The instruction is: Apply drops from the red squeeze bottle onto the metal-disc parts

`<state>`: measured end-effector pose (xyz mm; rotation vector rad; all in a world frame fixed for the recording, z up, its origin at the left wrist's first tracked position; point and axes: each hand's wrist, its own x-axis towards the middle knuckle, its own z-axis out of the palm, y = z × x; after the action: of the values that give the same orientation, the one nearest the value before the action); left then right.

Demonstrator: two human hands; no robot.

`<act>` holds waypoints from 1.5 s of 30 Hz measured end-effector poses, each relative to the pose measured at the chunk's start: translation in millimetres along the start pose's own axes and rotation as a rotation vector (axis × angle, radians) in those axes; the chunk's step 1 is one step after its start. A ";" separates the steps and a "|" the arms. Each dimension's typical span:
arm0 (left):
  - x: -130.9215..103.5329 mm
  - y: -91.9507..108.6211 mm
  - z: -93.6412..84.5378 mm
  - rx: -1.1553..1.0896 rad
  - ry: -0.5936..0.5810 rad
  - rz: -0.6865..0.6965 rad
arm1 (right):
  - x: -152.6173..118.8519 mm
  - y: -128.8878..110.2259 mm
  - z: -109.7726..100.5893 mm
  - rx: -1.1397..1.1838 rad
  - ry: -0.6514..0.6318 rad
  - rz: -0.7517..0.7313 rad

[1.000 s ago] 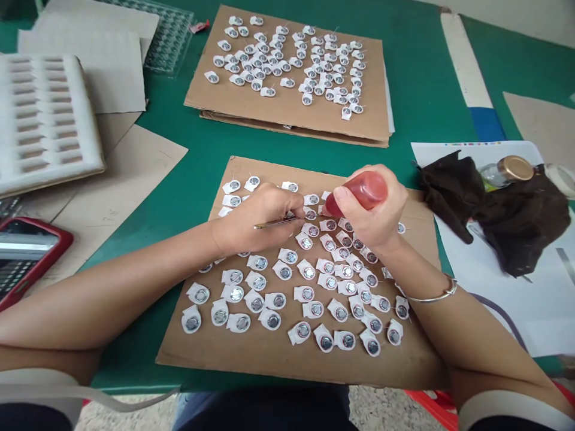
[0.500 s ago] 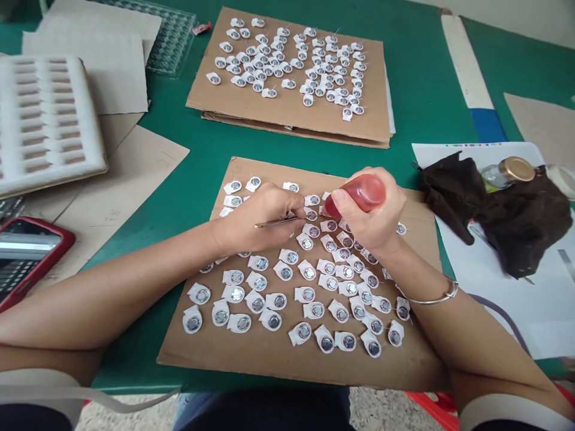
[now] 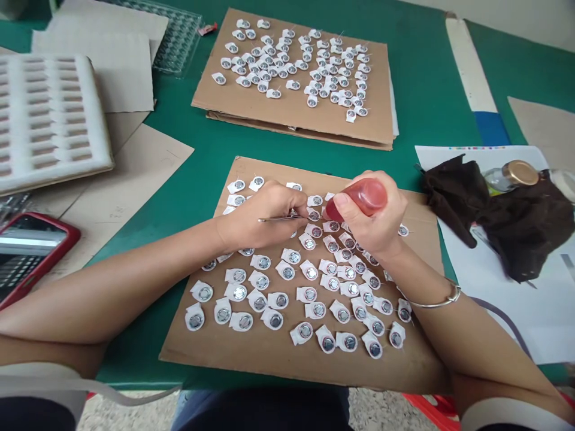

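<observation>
My right hand (image 3: pixel 380 218) is wrapped round a red squeeze bottle (image 3: pixel 366 196), tilted with its narrow end down and to the left. My left hand (image 3: pixel 269 215) is closed on a thin metal tool like tweezers (image 3: pixel 281 219), its tip by a small round silver piece on a white tab (image 3: pixel 313 214). Both hands are over a cardboard sheet (image 3: pixel 215 353) covered with many such pieces, some with fine wires. The bottle's tip and the exact contact with the piece are hidden by my fingers.
A second cardboard stack (image 3: pixel 269 111) with more silver pieces lies farther back. At left are a white foam tray (image 3: pixel 49 120) and a red-cased phone (image 3: pixel 36 254). A dark cloth (image 3: pixel 525 221) and a glass jar (image 3: pixel 512 176) lie on white paper at right.
The whole view has shifted slightly, so things appear a little farther right. Both hands keep their grips and stay at nearly the same spot over the cardboard.
</observation>
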<state>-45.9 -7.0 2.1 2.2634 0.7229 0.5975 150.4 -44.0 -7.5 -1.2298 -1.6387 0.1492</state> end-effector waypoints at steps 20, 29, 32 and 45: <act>1.9 -2.5 -1.3 -0.042 0.004 -0.035 | -1.4 -0.3 -0.1 -0.005 0.019 0.006; 2.5 -1.2 -1.6 -0.018 0.001 -0.065 | -1.1 -1.0 -1.2 -0.016 0.000 0.012; 2.8 0.0 -2.2 -0.024 -0.010 -0.071 | -1.1 -1.1 -1.2 -0.016 0.002 0.010; 2.4 -1.7 -0.4 -0.039 0.015 -0.056 | -1.4 -2.2 -0.7 -0.005 0.010 0.021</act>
<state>-44.9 -4.2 1.6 2.1973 0.7729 0.5974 149.5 -46.4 -6.7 -1.2501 -1.6193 0.1520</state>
